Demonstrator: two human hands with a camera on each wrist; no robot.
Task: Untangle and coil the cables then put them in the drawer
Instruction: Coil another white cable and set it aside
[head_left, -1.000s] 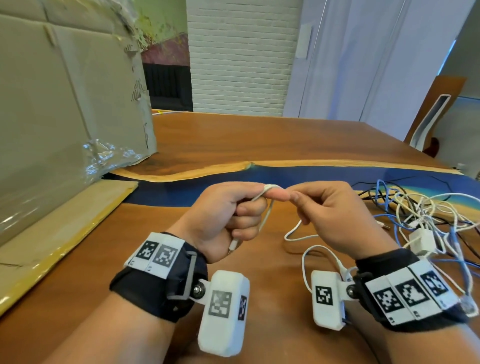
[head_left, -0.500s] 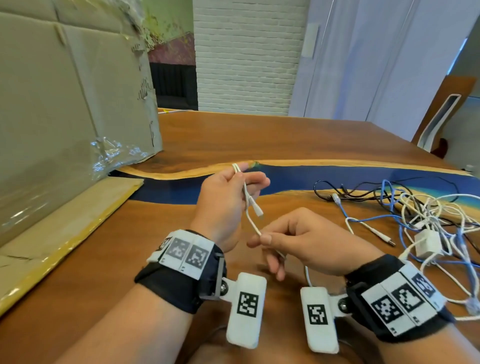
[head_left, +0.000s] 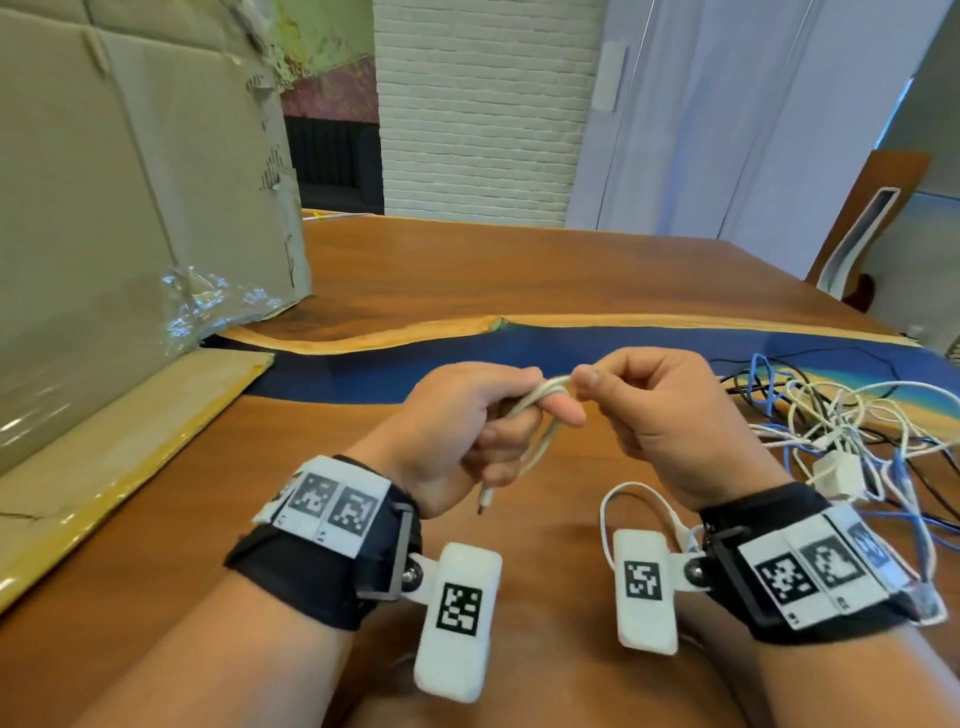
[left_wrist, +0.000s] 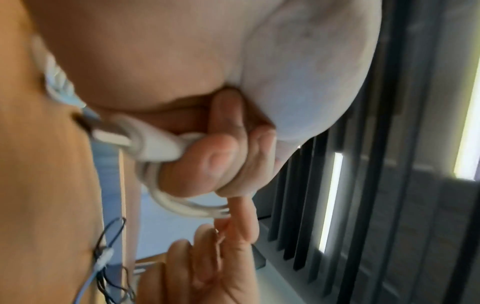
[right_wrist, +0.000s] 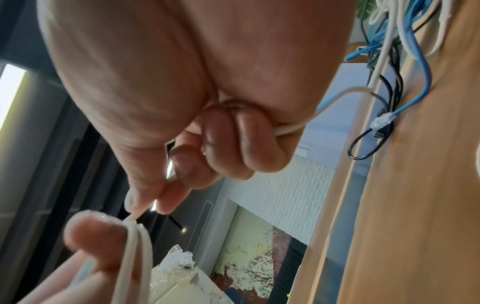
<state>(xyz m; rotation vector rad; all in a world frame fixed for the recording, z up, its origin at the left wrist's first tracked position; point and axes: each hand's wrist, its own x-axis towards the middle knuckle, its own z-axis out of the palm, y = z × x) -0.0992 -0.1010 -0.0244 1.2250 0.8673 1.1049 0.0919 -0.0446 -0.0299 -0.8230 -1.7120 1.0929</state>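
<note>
Head view: left hand (head_left: 457, 421) grips a white cable (head_left: 540, 410), several loops wound round its curled fingers (left_wrist: 207, 164), plug end dangling below. Right hand (head_left: 660, 415) pinches the strand at the top of the loops. Coiling of this one looks partway; the tangle of cables (head_left: 852, 431) waits on the counter (head_left: 467, 270) to the right, and no drawer shows. Half a second ago the right hand sat lower, hands apart; now they meet.
</note>
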